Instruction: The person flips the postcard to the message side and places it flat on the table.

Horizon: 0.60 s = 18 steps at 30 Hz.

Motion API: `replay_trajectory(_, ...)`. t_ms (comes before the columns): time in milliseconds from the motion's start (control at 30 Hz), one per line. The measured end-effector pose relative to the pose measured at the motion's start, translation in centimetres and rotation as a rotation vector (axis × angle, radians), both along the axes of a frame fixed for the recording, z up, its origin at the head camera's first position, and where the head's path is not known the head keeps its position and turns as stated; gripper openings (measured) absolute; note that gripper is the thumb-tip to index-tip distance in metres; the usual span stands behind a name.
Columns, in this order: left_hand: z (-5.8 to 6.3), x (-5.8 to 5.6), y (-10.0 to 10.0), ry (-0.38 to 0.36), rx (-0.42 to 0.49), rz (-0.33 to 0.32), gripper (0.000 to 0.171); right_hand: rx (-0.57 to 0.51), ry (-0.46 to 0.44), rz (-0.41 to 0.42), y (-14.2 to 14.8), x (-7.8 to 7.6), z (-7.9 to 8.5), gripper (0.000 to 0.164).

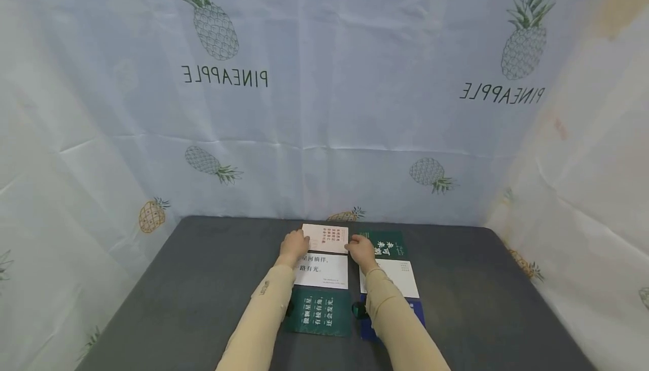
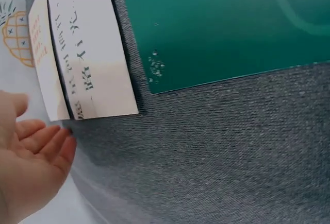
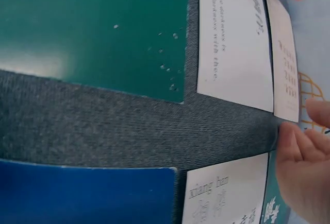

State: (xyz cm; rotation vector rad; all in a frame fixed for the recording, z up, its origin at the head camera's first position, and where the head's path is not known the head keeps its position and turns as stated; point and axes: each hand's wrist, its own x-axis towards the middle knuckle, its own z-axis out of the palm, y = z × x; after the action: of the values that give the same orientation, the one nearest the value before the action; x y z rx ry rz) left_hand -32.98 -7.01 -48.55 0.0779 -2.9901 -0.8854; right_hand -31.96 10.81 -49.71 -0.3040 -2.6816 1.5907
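A pale pink card with red lettering lies flat on the dark table, between my two hands. At its left edge is my left hand, thumb and fingers loosely spread in the left wrist view, nothing held. My right hand is by its right edge; in the right wrist view the fingertips sit close to the card's corner, and contact is hard to tell. Below it in the same column lie a white card with black writing and a green card with white writing.
A second column to the right has a green card, a white card and a blue card, partly covered by my right forearm. The dark table ends at a pineapple-print curtain behind and along both sides.
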Motion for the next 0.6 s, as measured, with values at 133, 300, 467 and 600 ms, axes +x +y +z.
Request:
replay_trajectory(133,0.44,0.39,-0.26,-0.021,0.131,0.018,0.042,-0.06,-0.01,0.029,-0.04,-0.09,-0.3,0.052)
replay_trajectory(300,0.63,0.61,-0.31,-0.028,0.237,0.041,0.045,-0.08,-0.011,0.016,-0.03,-0.21,-0.44,0.053)
replay_trajectory(467,0.44,0.63,-0.35,-0.028,0.316,0.045,0.046,-0.106,-0.039,0.01,-0.03,-0.2,-0.62,0.049)
replay_trajectory(600,0.45,0.65,-0.33,-0.027,0.357,0.032,0.046,-0.109,-0.039,-0.001,-0.2,-0.02,-0.64,0.047)
